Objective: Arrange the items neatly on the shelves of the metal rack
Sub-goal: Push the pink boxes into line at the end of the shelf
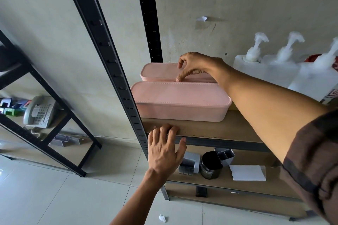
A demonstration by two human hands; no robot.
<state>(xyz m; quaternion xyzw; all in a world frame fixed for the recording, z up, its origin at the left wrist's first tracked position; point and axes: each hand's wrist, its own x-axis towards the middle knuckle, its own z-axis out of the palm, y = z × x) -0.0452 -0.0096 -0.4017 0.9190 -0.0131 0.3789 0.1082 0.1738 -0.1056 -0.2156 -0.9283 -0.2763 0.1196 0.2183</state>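
Note:
Two pink lidded boxes lie side by side on a wooden shelf (219, 129) of the black metal rack (102, 42). The near box (179, 100) sits at the shelf's left. The far box (159, 71) is against the wall behind it. My right hand (193, 65) rests on top of the far box, thumb at its near edge and index finger on its lid. My left hand (164, 148) grips the shelf's front edge, fingers curled over the board, thumb on the metal rail.
Three white pump bottles (274, 67) stand at the shelf's right. The lower shelf holds a black cup (210, 166), grey organisers (190, 162) and white paper (247, 172). A second rack at left carries a telephone (39, 112). A paper scrap (162, 218) lies on the tiled floor.

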